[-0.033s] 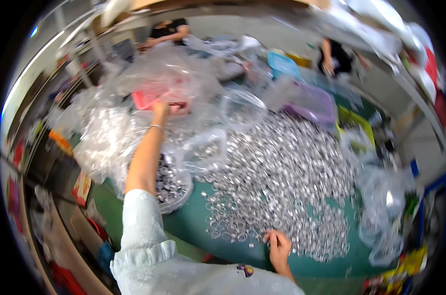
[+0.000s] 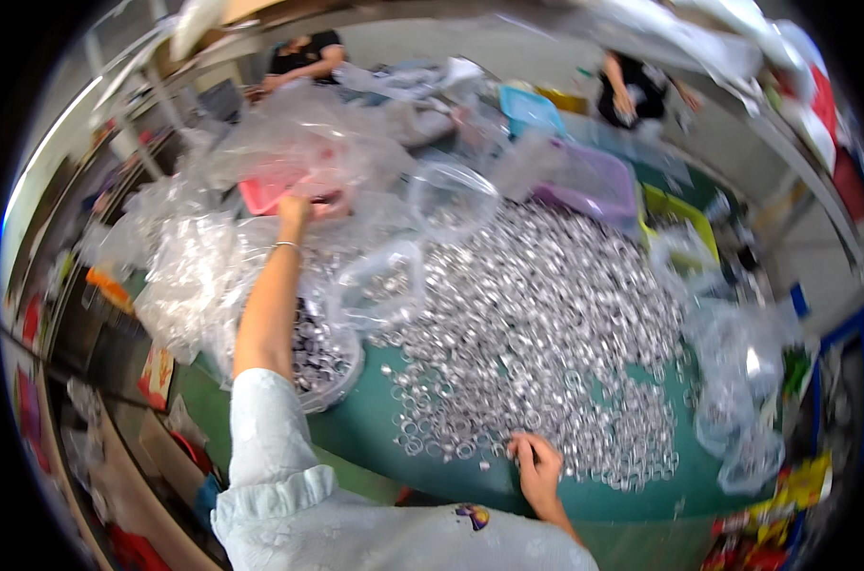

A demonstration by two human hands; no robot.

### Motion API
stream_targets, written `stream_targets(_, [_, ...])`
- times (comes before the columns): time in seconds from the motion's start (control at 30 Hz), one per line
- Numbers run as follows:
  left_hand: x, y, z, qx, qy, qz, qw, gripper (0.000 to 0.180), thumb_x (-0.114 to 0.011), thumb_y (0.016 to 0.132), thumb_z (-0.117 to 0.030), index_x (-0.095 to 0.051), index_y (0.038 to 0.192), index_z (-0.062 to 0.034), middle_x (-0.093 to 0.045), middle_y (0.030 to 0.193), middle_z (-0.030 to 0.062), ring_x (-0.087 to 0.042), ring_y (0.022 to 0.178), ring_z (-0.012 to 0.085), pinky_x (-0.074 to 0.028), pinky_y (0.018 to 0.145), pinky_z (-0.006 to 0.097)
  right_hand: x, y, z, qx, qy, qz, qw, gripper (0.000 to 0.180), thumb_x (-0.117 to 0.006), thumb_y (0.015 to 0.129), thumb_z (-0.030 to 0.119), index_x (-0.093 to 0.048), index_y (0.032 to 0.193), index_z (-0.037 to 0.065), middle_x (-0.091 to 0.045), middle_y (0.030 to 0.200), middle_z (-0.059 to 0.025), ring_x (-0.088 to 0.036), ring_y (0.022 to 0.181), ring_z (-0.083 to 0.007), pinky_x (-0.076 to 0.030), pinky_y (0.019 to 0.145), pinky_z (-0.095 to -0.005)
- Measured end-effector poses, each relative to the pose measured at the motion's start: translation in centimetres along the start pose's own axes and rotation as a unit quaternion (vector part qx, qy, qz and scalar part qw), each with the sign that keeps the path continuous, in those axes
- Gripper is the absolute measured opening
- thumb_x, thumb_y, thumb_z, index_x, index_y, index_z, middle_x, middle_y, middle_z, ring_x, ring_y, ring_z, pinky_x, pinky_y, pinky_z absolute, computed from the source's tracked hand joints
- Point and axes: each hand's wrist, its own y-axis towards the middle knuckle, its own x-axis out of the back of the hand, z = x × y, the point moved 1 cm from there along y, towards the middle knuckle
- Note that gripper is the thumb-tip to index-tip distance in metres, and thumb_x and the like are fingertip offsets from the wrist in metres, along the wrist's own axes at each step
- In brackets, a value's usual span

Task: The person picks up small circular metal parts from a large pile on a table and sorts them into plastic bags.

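Observation:
My left arm stretches far across the table, and my left hand [image 2: 296,206] is at the pink basket [image 2: 259,195]. Its fingers are blurred and partly hidden there. Small silvery rings [image 2: 536,314] lie in a broad heap over the green table. At the heap's near edge, my right hand [image 2: 539,468] rests low with fingers curled and thumb and forefinger close together; what they hold, if anything, is too small to make out. Under my left forearm stands a clear round tub [image 2: 341,385] with dark and silvery small pieces in it.
Clear plastic bags [image 2: 189,276] pile up on the left. An empty-looking clear container [image 2: 379,285] and a clear round one [image 2: 454,200] sit by the heap. Beyond are purple [image 2: 608,186], blue [image 2: 532,112] and yellow-green [image 2: 689,224] baskets. Two people work at the far side.
The whole view has shifted slightly, so most things sit a little further left and higher. Both hands keep nearly the same places among the things.

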Motion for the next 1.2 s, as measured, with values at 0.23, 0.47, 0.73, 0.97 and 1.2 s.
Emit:
stream_targets(0.23, [-2.9,-4.2,-7.4,-0.117,0.552,-0.167,0.808,0.022,-0.056,0.084,-0.016,-0.065,0.077,0.0029,-0.06,0.056,0.0072,-0.055,0.044,0.0146,-0.043,0.041,0.027,2.4,0.5,2.1,0.017,0.013,0.037,0.999,0.013,-0.054,0.086,0.0,-0.065,0.091,-0.003,-0.065,0.078,-0.0097,-0.061,0.068,-0.0156,-0.047,0.062,-0.0256])
stream_targets(0.47, [-20.6,-28.7,-7.8,-0.237,0.367,0.068,0.897,0.023,-0.054,0.089,-0.008,-0.059,0.109,0.0011,-0.06,0.077,0.0019,-0.049,0.061,0.0049,-0.041,0.055,0.018,7.1,1.6,3.8,0.081,-0.174,-0.039,0.981,0.011,-0.06,0.078,-0.001,-0.064,0.089,-0.002,-0.063,0.09,-0.013,-0.057,0.087,-0.0278,-0.044,0.079,-0.035])
stream_targets(0.73, [-29.2,-37.6,10.5,-0.179,0.494,0.345,0.778,0.04,-0.058,0.081,0.0,-0.049,0.121,0.0006,-0.053,0.119,0.0165,-0.047,0.115,0.0337,-0.041,0.094,0.038,6.3,7.9,2.5,0.106,-0.288,0.074,0.949,0.048,-0.064,0.082,0.025,-0.052,0.121,0.001,-0.045,0.131,-0.0169,-0.038,0.124,-0.0354,-0.028,0.102,-0.0451])
stream_targets(0.97, [-28.8,-36.4,12.5,-0.276,0.528,0.275,0.755,0.027,-0.061,0.079,-0.001,-0.057,0.105,-0.0006,-0.063,0.086,0.0105,-0.061,0.08,0.0274,-0.047,0.065,0.034,8.2,6.6,2.4,0.137,-0.3,0.196,0.924,0.042,-0.065,0.08,0.024,-0.056,0.115,0.003,-0.049,0.127,-0.0141,-0.04,0.124,-0.0299,-0.03,0.102,-0.047])
stream_targets(1.2, [-27.0,-41.2,9.9,0.391,0.105,0.23,0.885,0.024,-0.051,0.088,-0.006,-0.052,0.11,0.0019,-0.062,0.081,0.0091,-0.062,0.064,0.0131,-0.047,0.051,0.022,8.8,5.9,4.8,0.127,-0.141,0.173,0.966,0.039,-0.07,0.074,0.01,-0.059,0.112,0.004,-0.057,0.115,-0.0132,-0.052,0.11,-0.031,-0.04,0.093,-0.0401])
